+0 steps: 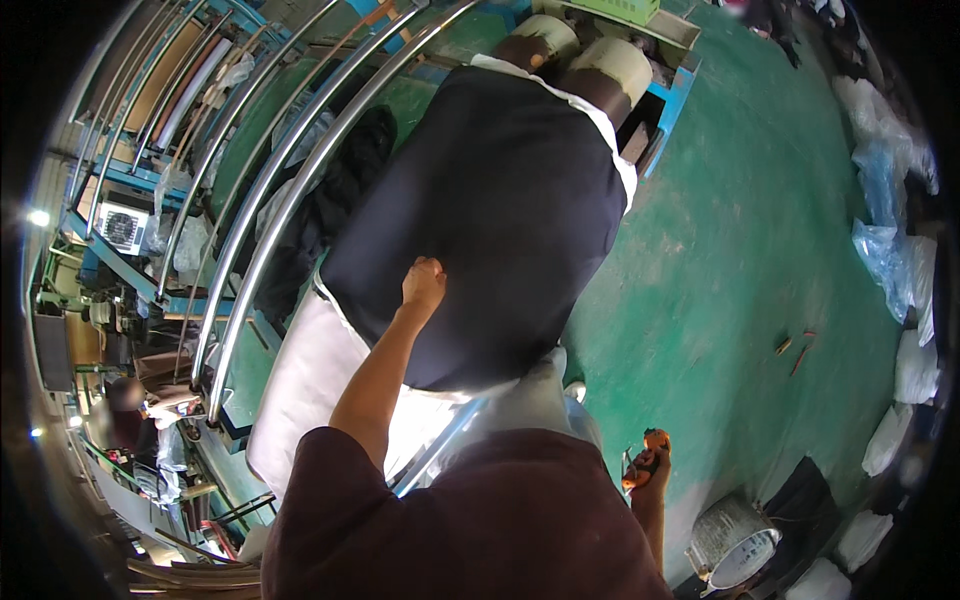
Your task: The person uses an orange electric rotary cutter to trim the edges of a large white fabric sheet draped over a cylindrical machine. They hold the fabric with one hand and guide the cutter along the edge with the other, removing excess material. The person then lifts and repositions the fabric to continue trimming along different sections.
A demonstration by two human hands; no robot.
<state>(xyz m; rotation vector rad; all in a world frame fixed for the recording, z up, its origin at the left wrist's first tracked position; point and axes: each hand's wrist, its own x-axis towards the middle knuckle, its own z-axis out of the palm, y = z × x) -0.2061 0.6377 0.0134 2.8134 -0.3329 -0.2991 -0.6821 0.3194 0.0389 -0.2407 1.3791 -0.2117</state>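
Rails (270,200) beside dark cloth (490,200); bucket (735,545) near right hand (648,462).

Setting: textile or garment workshop, industrial. Floor (760,230): painted green concrete, scuffed and stained. Fixtures: long curved steel rails (270,210) over a blue-framed machine (120,260); cream rollers (625,65) at the far end. Stock: dark fabric (500,200) spread over white cloth (310,380); white filled sacks (915,365) lining the right wall; a metal bucket (735,540) on the floor. Another person (130,400) at a workstation, left.
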